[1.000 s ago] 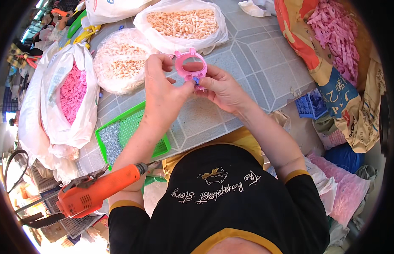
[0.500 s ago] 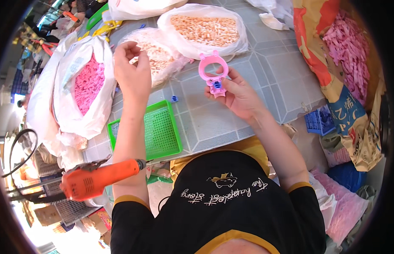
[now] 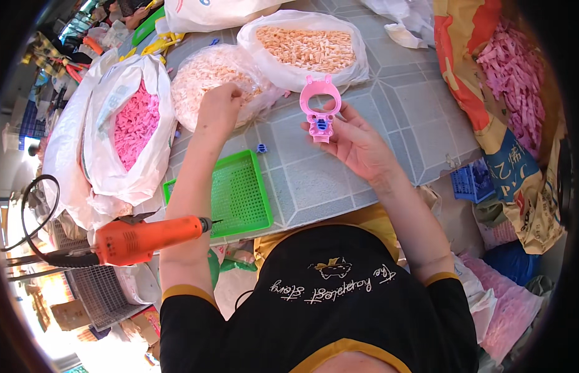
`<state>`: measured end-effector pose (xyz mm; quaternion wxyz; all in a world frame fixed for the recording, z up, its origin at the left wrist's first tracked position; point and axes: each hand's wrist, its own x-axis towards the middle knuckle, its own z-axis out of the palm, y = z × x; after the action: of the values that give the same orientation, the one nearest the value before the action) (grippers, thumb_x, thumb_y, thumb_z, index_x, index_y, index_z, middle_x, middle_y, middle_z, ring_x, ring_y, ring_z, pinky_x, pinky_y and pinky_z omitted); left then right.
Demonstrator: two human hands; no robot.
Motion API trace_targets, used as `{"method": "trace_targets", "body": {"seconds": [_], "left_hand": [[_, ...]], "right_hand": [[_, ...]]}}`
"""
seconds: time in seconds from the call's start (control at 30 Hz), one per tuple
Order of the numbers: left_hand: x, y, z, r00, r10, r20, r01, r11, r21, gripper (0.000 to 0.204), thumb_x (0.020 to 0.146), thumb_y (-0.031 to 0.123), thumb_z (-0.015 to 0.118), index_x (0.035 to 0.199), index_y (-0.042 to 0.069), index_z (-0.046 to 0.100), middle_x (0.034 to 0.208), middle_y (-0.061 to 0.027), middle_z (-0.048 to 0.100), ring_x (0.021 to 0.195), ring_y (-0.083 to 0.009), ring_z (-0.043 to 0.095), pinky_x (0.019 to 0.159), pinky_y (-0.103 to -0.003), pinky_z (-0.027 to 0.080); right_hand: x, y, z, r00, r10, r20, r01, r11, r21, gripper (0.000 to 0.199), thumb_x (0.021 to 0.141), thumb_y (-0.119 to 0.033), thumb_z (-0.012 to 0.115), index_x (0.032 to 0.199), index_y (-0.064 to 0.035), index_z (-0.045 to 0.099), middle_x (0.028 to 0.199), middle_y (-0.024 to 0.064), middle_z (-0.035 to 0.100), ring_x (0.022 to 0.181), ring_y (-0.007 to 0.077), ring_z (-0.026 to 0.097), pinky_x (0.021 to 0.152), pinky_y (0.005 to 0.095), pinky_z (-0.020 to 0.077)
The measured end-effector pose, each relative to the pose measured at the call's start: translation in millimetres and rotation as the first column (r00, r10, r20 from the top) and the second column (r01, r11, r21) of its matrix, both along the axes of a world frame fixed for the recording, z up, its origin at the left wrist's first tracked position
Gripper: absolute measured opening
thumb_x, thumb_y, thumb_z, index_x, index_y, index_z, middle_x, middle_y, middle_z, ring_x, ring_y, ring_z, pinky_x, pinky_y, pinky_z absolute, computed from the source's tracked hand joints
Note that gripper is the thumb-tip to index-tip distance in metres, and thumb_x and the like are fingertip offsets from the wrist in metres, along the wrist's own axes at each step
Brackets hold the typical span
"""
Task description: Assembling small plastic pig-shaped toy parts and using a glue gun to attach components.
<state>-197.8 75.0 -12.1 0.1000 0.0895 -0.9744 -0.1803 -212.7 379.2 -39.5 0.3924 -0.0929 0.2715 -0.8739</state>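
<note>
My right hand (image 3: 359,142) holds a pink plastic animal-shaped part (image 3: 320,102) upright over the table. It has two small ears, a large round opening and a blue striped piece (image 3: 322,125) set in its lower body. My left hand (image 3: 218,110) is over the near side of a clear plastic bag of small pale peach pieces (image 3: 193,78). Its fingers are curled together, and what lies between them, if anything, is too small to make out. A loose blue piece (image 3: 262,148) rests on the table between my hands, just beyond a green tray.
The green perforated tray (image 3: 243,193) sits at the table's near edge, partly behind my left forearm. An orange power screwdriver (image 3: 146,239) hangs at the left. A white bag of orange pieces (image 3: 308,50), a sack of pink pieces (image 3: 137,127) and a paper sack of pink strips (image 3: 513,81) surround the table.
My left hand has come down and right over the bag of pale pieces, its fingers drawing together. My right hand still holds the pink part, now turned a little more upright.
</note>
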Motion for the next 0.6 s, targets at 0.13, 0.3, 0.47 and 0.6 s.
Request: {"method": "trace_targets", "body": {"seconds": [0.13, 0.3, 0.47, 0.6], "left_hand": [[10.3, 19.1, 22.1, 0.998, 0.057, -0.038, -0.049, 0.980, 0.195, 0.022, 0.088, 0.009, 0.063, 0.108, 0.001, 0.069, 0.090, -0.0155, 0.072, 0.084, -0.0298, 0.070, 0.079, -0.038, 0.054], [22.2, 51.3, 38.7, 0.974, -0.127, -0.186, 0.185, 0.920, 0.346, 0.024, 0.089, 0.008, 0.067, 0.112, 0.001, 0.069, 0.090, -0.0115, 0.072, 0.081, -0.0178, 0.069, 0.077, -0.030, 0.054], [37.4, 97.6, 41.5, 0.953, -0.215, -0.213, 0.301, 0.744, 0.597, 0.017, 0.089, -0.001, 0.068, 0.106, 0.000, 0.071, 0.101, -0.0066, 0.072, 0.096, -0.0125, 0.066, 0.087, -0.027, 0.052], [40.3, 107.7, 40.1, 0.908, -0.312, -0.278, 0.415, 0.757, 0.505, 0.020, 0.085, -0.002, 0.071, 0.105, 0.001, 0.071, 0.100, -0.0070, 0.072, 0.095, -0.0162, 0.066, 0.087, -0.029, 0.052]], "right_hand": [[-2.2, 0.2, -0.6, 1.000, -0.016, 0.000, 0.016, 1.000, 0.013, 0.042, 0.102, -0.010, 0.054, 0.141, -0.0079, 0.040, 0.135, 0.0189, 0.055, 0.124, 0.0338, 0.060, 0.102, 0.0429, 0.0536], [-6.7, 1.8, -5.1, 1.000, 0.001, 0.009, -0.001, 1.000, 0.030, 0.043, 0.101, -0.014, 0.057, 0.140, -0.0072, 0.041, 0.129, 0.0193, 0.058, 0.120, 0.0324, 0.062, 0.102, 0.0435, 0.0542], [-9.5, 2.3, -10.8, 1.000, -0.003, 0.021, 0.002, 1.000, 0.024, 0.044, 0.101, -0.014, 0.059, 0.140, -0.0052, 0.041, 0.129, 0.0170, 0.059, 0.117, 0.0289, 0.064, 0.099, 0.0408, 0.0559], [-10.2, 3.5, -9.3, 0.999, 0.035, 0.009, -0.035, 0.999, -0.012, 0.046, 0.099, -0.014, 0.061, 0.141, -0.0039, 0.043, 0.125, 0.0144, 0.062, 0.112, 0.0245, 0.066, 0.097, 0.0364, 0.0570]]}}
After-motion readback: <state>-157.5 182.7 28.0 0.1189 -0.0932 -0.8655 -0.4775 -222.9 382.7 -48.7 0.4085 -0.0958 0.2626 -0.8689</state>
